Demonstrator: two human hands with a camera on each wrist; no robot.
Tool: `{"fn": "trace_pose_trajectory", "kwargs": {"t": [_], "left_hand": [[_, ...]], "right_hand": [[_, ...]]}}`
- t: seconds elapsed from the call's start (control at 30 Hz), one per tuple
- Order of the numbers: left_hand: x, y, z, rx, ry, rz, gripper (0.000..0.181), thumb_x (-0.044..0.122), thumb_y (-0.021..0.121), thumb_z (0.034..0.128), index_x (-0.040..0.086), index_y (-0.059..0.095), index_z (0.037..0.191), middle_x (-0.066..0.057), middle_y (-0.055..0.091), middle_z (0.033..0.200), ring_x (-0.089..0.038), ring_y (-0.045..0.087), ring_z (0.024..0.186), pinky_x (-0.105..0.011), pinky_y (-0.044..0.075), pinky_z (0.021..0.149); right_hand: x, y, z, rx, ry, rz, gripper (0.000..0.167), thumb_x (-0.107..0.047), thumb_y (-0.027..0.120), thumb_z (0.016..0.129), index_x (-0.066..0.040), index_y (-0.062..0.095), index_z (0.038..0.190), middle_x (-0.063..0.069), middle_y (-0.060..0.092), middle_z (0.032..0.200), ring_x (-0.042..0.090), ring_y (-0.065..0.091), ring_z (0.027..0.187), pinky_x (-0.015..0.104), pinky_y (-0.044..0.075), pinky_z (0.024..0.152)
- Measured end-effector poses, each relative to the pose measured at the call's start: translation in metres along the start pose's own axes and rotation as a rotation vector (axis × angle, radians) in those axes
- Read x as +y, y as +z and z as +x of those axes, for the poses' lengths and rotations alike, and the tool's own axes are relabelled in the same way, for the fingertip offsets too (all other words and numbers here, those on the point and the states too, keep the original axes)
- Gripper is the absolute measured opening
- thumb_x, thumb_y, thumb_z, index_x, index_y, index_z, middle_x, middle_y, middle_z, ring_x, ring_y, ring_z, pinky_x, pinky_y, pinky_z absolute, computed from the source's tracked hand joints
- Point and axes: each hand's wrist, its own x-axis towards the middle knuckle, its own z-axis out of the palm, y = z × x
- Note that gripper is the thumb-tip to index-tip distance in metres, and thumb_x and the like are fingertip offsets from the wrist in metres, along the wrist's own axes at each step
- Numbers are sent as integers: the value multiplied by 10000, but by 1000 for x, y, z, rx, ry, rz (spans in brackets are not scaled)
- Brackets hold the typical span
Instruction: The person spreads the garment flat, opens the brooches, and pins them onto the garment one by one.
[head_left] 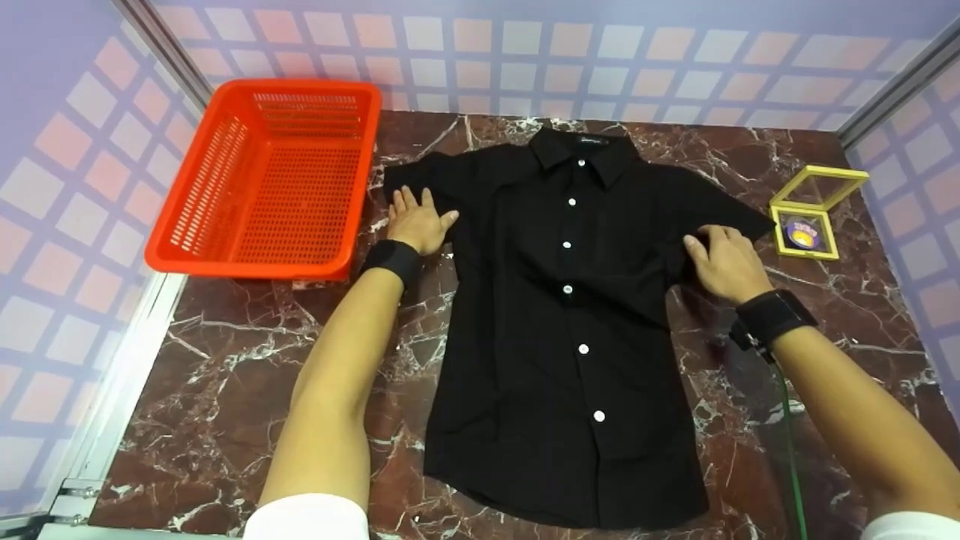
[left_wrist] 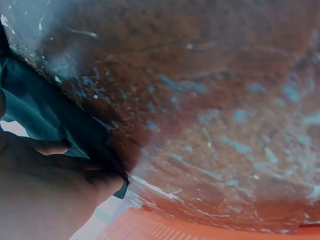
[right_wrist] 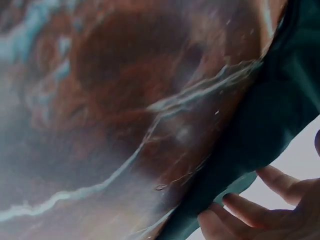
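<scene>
A black short-sleeved shirt (head_left: 562,322) with white buttons lies spread face up, its collar toward the back wall. My left hand (head_left: 420,223) rests with fingers spread on the sleeve at the left; in the left wrist view the fingers of that hand (left_wrist: 55,185) touch the dark cloth (left_wrist: 55,115) near its edge. On the other sleeve, my right hand (head_left: 726,262) lies at the lower edge with its fingers slightly bent. The right wrist view has the fingertips of the right hand (right_wrist: 265,215) against the dark fabric (right_wrist: 255,135).
A red plastic basket (head_left: 362,187) stands at the back left, beside the left sleeve. Close to the right sleeve's tip is a small yellow-framed case (head_left: 820,251) with its lid raised. A green cable (head_left: 793,450) hangs from the right wristband. Tiled-pattern walls border the marble-look table (head_left: 247,390).
</scene>
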Motion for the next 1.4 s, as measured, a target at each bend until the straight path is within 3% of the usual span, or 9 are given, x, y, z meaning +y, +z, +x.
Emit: {"fn": "trace_pose_trajectory", "kwargs": {"t": [0.23,0.57,0.8,1.4], "left_hand": [[1,1,0,-27,-3,15,837,598,350,1031,70,67,1616,-327,-103,1614,-460,-134,1495,-525,-14,1216],[-3,-1,-2,-49,-8,43,858,616,372,1018,92,57,1619,-319,-136,1612,-453,-155,1493,-525,-24,1215],[-5,-3,0,-56,4,80,883,621,390,1011,72,53,1615,-335,-124,1606,-469,-143,1490,-531,-20,1214],[-7,-4,0,-38,13,101,924,619,454,991,49,75,1611,-356,-95,1601,-484,-108,1491,-527,6,1218]], "right_hand": [[11,3,10,-79,79,-29,684,-408,390,1071,197,381,1390,481,359,1389,644,329,1293,678,254,1086],[29,1,22,-112,35,-18,721,-419,399,1066,195,309,1433,492,229,1465,636,206,1376,655,151,1149],[42,-2,26,-98,12,-25,730,-417,429,1058,203,313,1426,490,218,1473,625,202,1387,644,148,1158],[60,-13,34,-210,-23,-33,781,-426,520,1030,177,280,1464,459,145,1521,606,142,1414,629,117,1171]]}}
